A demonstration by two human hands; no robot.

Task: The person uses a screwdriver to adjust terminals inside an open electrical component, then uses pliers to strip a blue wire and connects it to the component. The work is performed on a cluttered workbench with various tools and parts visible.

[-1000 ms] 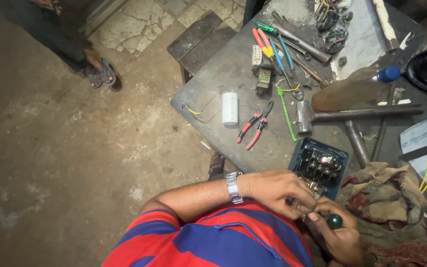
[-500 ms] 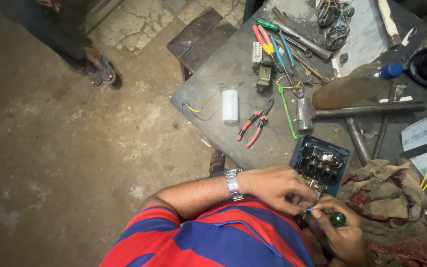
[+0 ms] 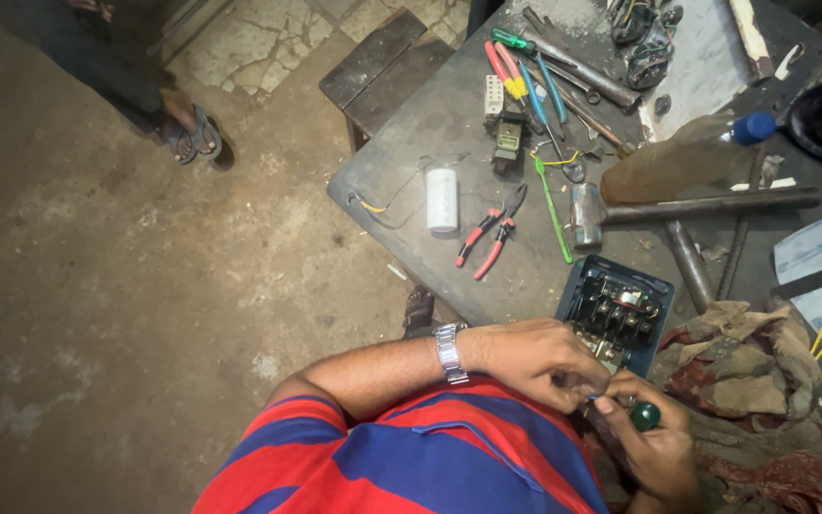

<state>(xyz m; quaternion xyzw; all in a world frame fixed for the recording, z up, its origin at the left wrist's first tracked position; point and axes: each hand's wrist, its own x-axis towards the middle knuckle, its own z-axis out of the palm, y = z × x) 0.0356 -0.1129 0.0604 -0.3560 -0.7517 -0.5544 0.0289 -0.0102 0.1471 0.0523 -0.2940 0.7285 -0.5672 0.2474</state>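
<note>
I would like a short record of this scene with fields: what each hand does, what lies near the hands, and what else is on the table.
left hand: at the near edge of the open electrical box, fingers pinched beside the screwdriver tip
right hand: grips a screwdriver with a dark green handle
wrist: metal watch on the left arm
near the box: hammer, red-handled pliers, white cylinder with wires
right of the box: crumpled cloth
far side of table: more tools, plastic bottle with blue cap
floor: another person's sandalled foot
</note>
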